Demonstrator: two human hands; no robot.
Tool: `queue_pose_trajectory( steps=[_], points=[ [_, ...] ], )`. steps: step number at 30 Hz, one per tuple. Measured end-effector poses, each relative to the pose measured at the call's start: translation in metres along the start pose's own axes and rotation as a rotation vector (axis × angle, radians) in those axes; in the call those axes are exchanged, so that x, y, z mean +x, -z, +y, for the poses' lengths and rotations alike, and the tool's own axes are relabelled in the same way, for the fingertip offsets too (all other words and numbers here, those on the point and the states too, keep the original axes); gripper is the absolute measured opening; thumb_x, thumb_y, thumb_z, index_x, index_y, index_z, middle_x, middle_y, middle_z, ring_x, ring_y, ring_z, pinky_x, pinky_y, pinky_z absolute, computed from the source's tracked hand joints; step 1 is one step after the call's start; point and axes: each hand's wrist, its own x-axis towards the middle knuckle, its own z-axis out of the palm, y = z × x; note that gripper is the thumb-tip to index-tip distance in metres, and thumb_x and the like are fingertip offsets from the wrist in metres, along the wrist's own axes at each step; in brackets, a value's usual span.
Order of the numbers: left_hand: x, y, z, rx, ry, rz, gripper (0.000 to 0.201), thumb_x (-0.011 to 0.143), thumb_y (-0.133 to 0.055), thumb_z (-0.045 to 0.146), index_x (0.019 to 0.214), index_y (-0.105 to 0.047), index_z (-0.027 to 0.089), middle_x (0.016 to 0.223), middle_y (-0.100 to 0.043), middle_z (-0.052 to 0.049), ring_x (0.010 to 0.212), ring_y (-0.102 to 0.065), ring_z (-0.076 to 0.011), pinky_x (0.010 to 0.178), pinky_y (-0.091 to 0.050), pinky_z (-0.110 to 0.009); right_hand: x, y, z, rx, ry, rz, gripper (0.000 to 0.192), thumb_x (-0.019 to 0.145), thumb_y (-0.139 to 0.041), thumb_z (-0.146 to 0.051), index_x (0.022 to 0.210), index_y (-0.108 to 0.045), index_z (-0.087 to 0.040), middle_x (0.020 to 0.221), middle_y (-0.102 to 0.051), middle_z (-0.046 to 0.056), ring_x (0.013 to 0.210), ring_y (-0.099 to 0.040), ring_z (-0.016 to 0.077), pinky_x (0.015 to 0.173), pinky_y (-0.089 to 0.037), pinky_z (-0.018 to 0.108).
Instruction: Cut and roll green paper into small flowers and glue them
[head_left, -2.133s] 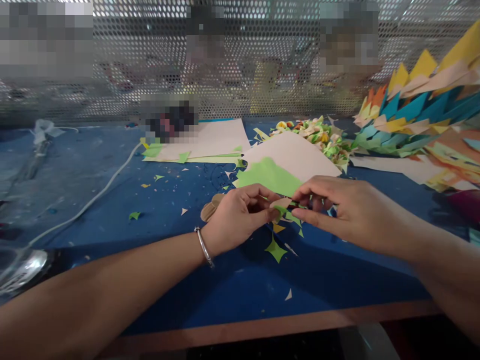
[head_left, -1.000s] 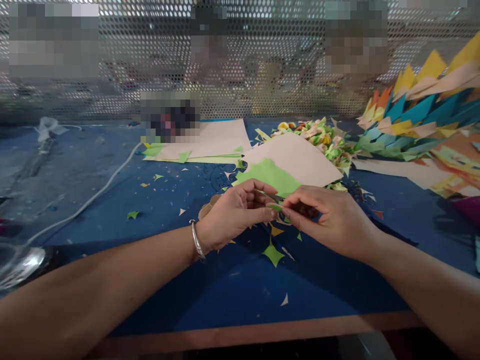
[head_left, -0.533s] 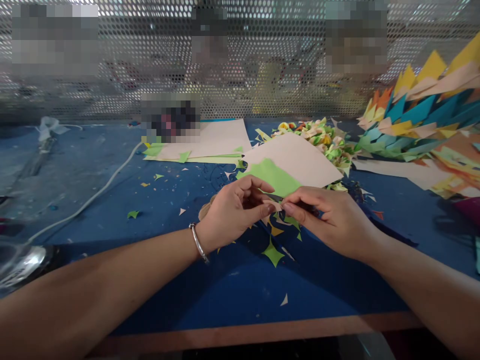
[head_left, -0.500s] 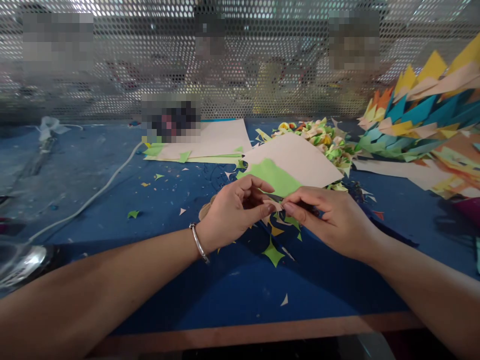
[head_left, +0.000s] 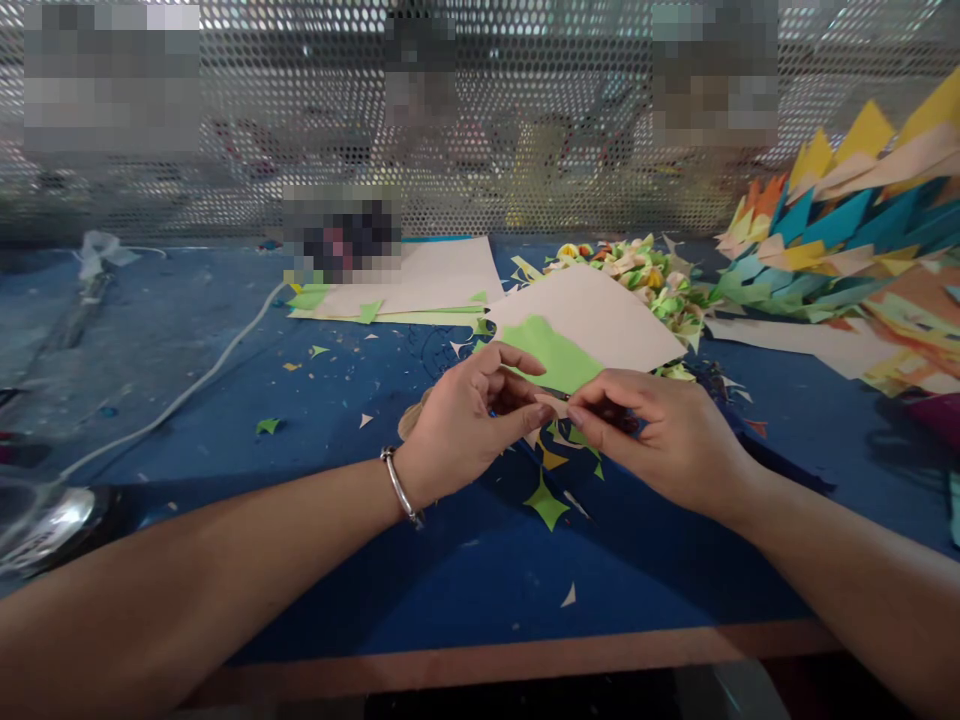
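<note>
Between my two hands is a small pale pink piece of paper point(head_left: 552, 403), partly hidden by fingertips. My left hand point(head_left: 472, 425), with a silver bangle at the wrist, pinches its left end between thumb and fingers. On its other end the thumb and index finger of my right hand point(head_left: 660, 435) are closed. Just behind them lie a green paper sheet point(head_left: 551, 350) and a larger pale pink sheet point(head_left: 600, 315). Below the fingers are a green star-shaped scrap point(head_left: 547, 502) and a thin pointed tool point(head_left: 577, 507) on the table.
Small paper scraps dot the blue table point(head_left: 337, 590). A heap of folded paper pieces point(head_left: 645, 270) sits behind the sheets, with a layered paper construction point(head_left: 847, 230) at right. A white cord point(head_left: 217, 375) runs along the left. Perforated metal point(head_left: 480, 160) closes off the back.
Both hands have stayed nearly in place, still pinching the pink paper. The fingertips have shifted very slightly around it.
</note>
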Motion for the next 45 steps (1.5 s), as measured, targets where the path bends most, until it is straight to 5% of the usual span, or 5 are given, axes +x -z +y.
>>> queue_pose_trajectory(
  steps=[10,20,45],
  points=[
    [0.002,0.002,-0.0022,0.018,0.005,0.075,0.024,0.076,-0.074,0.024,0.095,-0.061,0.016,0.085,-0.071,-0.003,0.084,-0.07,-0.0152,0.081,-0.058,-0.031,-0.0001,-0.0042,0.0017,-0.102,0.101,0.058,0.015,0.094,-0.056,-0.02,0.081,-0.064,-0.018,0.072,-0.067,0.003,0.06,-0.06,0.0116,0.055,-0.046,0.023],
    [0.0007,0.0024,0.0006,0.021,-0.025,-0.036,0.03,0.079,-0.07,0.018,0.106,-0.055,0.017,0.085,-0.068,-0.002,0.082,-0.068,-0.0137,0.077,-0.056,-0.028,-0.0005,-0.0037,0.0049,0.001,-0.006,0.0,0.016,0.094,-0.056,-0.023,0.082,-0.066,-0.019,0.073,-0.068,0.003,0.063,-0.061,0.0129,0.056,-0.045,0.023],
    [-0.0007,0.0016,-0.0011,0.057,-0.06,-0.021,0.031,0.081,-0.071,0.021,0.106,-0.054,0.017,0.087,-0.067,-0.002,0.081,-0.067,-0.0139,0.076,-0.056,-0.029,-0.0014,-0.0047,0.0038,0.198,-0.18,-0.057,0.024,0.095,-0.06,-0.034,0.083,-0.07,-0.017,0.069,-0.065,0.001,0.057,-0.054,0.0098,0.05,-0.04,0.02]
  ],
)
